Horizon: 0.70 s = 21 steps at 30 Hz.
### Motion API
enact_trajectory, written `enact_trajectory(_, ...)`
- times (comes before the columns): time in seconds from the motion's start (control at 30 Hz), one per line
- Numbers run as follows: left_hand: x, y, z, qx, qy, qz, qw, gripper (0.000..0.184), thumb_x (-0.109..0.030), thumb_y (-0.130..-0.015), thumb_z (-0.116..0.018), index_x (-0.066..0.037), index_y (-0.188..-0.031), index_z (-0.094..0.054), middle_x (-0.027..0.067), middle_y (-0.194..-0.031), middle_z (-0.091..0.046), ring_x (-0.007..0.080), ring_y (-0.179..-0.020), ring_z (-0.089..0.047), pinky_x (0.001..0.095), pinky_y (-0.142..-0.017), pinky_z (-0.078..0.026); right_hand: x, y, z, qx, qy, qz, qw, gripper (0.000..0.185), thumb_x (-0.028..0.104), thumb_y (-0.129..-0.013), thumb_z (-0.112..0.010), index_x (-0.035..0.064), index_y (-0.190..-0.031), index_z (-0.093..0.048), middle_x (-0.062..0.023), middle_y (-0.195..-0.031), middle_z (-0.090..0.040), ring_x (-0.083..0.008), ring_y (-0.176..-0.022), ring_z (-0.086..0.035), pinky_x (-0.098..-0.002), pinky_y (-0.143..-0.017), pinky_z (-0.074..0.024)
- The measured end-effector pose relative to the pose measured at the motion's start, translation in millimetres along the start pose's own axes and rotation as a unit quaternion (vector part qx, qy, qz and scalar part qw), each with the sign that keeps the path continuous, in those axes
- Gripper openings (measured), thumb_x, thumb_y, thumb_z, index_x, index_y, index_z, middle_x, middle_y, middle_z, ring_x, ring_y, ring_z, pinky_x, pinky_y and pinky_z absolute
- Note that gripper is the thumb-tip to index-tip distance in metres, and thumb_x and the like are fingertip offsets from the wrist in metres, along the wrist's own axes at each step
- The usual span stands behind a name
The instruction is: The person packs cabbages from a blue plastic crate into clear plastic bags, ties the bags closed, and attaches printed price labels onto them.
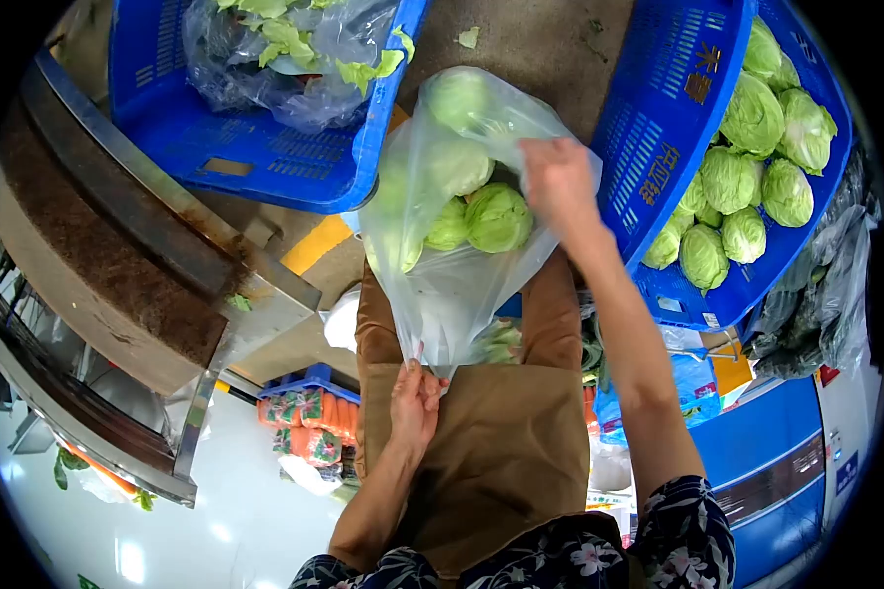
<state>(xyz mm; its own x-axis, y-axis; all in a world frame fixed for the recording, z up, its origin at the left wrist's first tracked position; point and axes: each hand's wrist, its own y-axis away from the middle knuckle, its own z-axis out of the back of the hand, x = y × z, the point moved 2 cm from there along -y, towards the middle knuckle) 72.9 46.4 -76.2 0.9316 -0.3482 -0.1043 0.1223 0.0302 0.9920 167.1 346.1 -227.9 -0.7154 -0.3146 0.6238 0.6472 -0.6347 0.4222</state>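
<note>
A clear plastic bag (432, 294) with several green cabbages (499, 217) inside hangs open in front of my brown apron (501, 422). My left hand (417, 402) pinches the bag's near edge at its lower end. At the bag's right side, my right hand (560, 187) is closed on the film near its rim, a little blurred. The cabbages lie left of my right hand, some seen through the plastic.
To the right stands a blue crate (648, 167) of cabbages. A blue crate (354, 177) at the upper left holds crumpled plastic and loose leaves. A metal-edged counter (147, 177) is on the left; packed carrots (309, 412) lie below it.
</note>
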Motion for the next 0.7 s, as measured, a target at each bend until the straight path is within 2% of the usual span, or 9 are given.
enact_trajectory(0.03, -0.3, -4.5, -0.4, 0.003, -0.009, -0.015, 1.000, 0.030, -0.026, -0.098, -0.041, -0.007, -0.120, -0.047, -0.0037, -0.057, -0.040, 0.0062, -0.045, -0.034, 0.0285, -0.078, -0.044, 34.7, 1.3, 4.3, -0.054, -0.030, 0.108, 0.992, 0.036, -0.003, -0.071, -0.056, -0.0008, -0.107, -0.059, -0.0232, -0.099, -0.061, -0.0357, -0.092, -0.060, -0.0404, -0.081, -0.0477)
enact_trajectory(0.1, -1.3, -14.1, -2.0, 0.006, 0.007, -0.013, 1.000, 0.028, -0.026, -0.098, -0.043, -0.007, -0.118, -0.048, -0.0035, -0.057, -0.041, 0.0066, -0.045, -0.034, 0.0287, -0.077, -0.044, 82.5, 14.9, -29.9, -0.043, -0.229, 0.129, 0.964, 0.033, -0.003, -0.072, -0.057, -0.0012, -0.105, -0.060, -0.0216, -0.097, -0.062, -0.0356, -0.090, -0.060, -0.0409, -0.080, -0.0471)
enact_trajectory(0.17, -2.5, -15.6, -1.6, 0.003, 0.019, -0.013, 1.000, 0.026, -0.025, -0.097, -0.044, -0.006, -0.115, -0.050, -0.0033, -0.057, -0.042, 0.0069, -0.045, -0.035, 0.0287, -0.076, -0.045, 59.1, 24.8, -102.6, -0.042, -0.242, -0.015, 0.969, 0.033, 0.005, -0.075, -0.060, -0.0017, -0.107, -0.058, -0.0229, -0.099, -0.062, -0.0376, -0.091, -0.058, -0.0407, -0.082, -0.0467)
enact_trajectory(0.23, -2.7, -17.5, -9.4, -0.001, 0.032, -0.019, 0.999, 0.024, -0.022, -0.097, -0.046, -0.006, -0.113, -0.051, -0.0032, -0.057, -0.042, 0.0073, -0.045, -0.036, 0.0285, -0.075, -0.045, -18.4, 44.0, -161.0, -0.015, -0.140, -0.345, 0.928, 0.043, 0.017, -0.078, -0.063, -0.0035, -0.114, -0.055, -0.0252, -0.106, -0.060, -0.0384, -0.098, -0.057, -0.0359, -0.088, -0.0457)
enact_trajectory(0.4, 1.1, -27.4, -7.4, -0.003, -0.014, 0.012, 1.000, 0.019, -0.017, -0.096, -0.047, -0.006, -0.110, -0.052, -0.0017, -0.057, -0.043, 0.0077, -0.046, -0.037, 0.0273, -0.073, -0.046, -83.8, 85.6, -229.9, -0.069, -0.358, -0.699, 0.615, 0.059, 0.049, -0.078, -0.065, 0.0010, -0.112, -0.056, -0.0189, -0.104, -0.061, -0.0367, -0.096, -0.057, -0.0499, -0.073, -0.0480)
enact_trajectory(0.5, 8.6, -35.8, 0.6, -0.005, -0.041, 0.029, 0.999, 0.018, -0.013, -0.095, -0.048, -0.004, -0.110, -0.051, -0.0003, -0.060, -0.046, 0.0076, -0.048, -0.040, 0.0274, -0.073, -0.046, -107.7, 86.2, -249.4, -0.085, -0.531, -0.690, 0.484, 0.065, 0.062, -0.078, -0.057, 0.0083, -0.115, -0.055, -0.0151, -0.109, -0.058, -0.0351, -0.098, -0.054, -0.0522, -0.067, -0.0477)
enact_trajectory(0.6, 8.2, -41.8, 1.3, 0.006, -0.152, 0.027, 0.988, 0.024, -0.012, -0.094, -0.049, -0.001, -0.115, -0.049, 0.0030, -0.067, -0.052, 0.0108, -0.055, -0.046, 0.0294, -0.076, -0.046, -140.0, 90.7, -263.5, 0.077, -0.522, -0.746, 0.406, 0.067, 0.065, -0.078, -0.053, 0.0148, -0.122, -0.049, -0.0127, -0.119, -0.053, -0.0335, -0.101, -0.053, -0.0512, -0.068, -0.0482)
enact_trajectory(0.67, 3.7, -42.9, -2.9, 0.010, -0.283, 0.009, 0.959, 0.030, -0.012, -0.092, -0.051, 0.001, -0.118, -0.048, 0.0091, -0.077, -0.058, 0.0178, -0.065, -0.054, 0.0338, -0.080, -0.045, -154.6, 88.2, -275.2, 0.090, -0.538, -0.730, 0.413, 0.068, 0.064, -0.078, -0.053, 0.0164, -0.126, -0.045, -0.0112, -0.125, -0.049, -0.0340, -0.105, -0.052, -0.0545, -0.072, -0.0468)
enact_trajectory(0.7, -10.7, -41.0, -15.6, -0.030, -0.448, -0.139, 0.883, 0.032, -0.012, -0.091, -0.052, 0.002, -0.119, -0.047, 0.0124, -0.083, -0.058, 0.0221, -0.073, -0.055, 0.0362, -0.082, -0.044, -159.5, 88.6, -278.5, 0.096, -0.545, -0.722, 0.416, 0.069, 0.063, -0.078, -0.054, 0.0172, -0.128, -0.043, -0.0104, -0.128, -0.047, -0.0343, -0.107, -0.051, -0.0561, -0.073, -0.0461)
